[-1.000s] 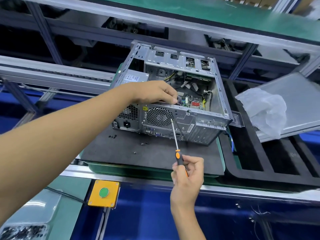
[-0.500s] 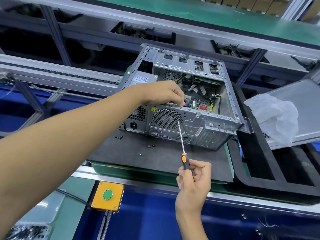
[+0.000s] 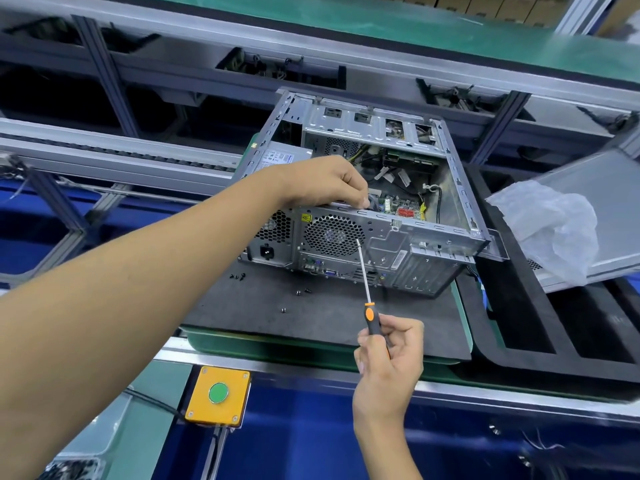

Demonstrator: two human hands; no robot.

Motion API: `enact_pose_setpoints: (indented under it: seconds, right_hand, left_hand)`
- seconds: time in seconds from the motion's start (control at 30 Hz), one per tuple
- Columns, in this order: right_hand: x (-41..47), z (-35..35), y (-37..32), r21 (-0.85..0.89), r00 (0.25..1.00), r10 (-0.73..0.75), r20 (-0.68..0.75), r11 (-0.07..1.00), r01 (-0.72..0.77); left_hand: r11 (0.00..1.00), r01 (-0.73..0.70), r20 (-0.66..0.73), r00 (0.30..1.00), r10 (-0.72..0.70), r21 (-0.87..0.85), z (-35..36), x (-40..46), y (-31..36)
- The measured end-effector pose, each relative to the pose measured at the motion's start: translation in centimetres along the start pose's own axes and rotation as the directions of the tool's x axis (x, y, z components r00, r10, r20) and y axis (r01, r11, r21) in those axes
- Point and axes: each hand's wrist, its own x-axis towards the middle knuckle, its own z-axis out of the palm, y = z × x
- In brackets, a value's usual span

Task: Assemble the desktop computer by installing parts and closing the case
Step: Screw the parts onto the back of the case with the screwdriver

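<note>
At frame centre an open computer case (image 3: 363, 209) lies on its side on a dark foam mat (image 3: 311, 313), its long axis running from lower left to upper right and its fan-grilled rear panel facing the viewer, while the right hand (image 3: 389, 362) pinches the orange-and-black handle of a screwdriver (image 3: 365, 285) whose shaft points up and slightly left, tip against the fan grille. The left hand (image 3: 325, 183), fingers curled over the case's top rear edge, grips there as half a second earlier, though everything now sits a touch lower in frame. Its fingertips are hidden inside the case, loose screws (image 3: 239, 277) on the mat are too small to make out, and the side panel (image 3: 595, 188) under a plastic bag (image 3: 550, 226) is cut off at right.
</note>
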Motion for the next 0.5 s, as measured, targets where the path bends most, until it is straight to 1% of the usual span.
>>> enact_pose_setpoints:
  seconds: [0.13,0.5]
  right_hand:
    - [0.17,0.16,0.0,0.001,1.0,0.005,-0.004,1.0,-0.005]
    - [0.29,0.67,-0.65,0.036,1.0,0.0,-0.01,0.999,0.001]
  left_hand:
    - [1.0,0.001,-0.002,1.0,-0.001,0.019,0.03,0.01,0.08]
    - [1.0,0.019,-0.004,1.0,-0.019,0.007,0.16,-0.01,0.18]
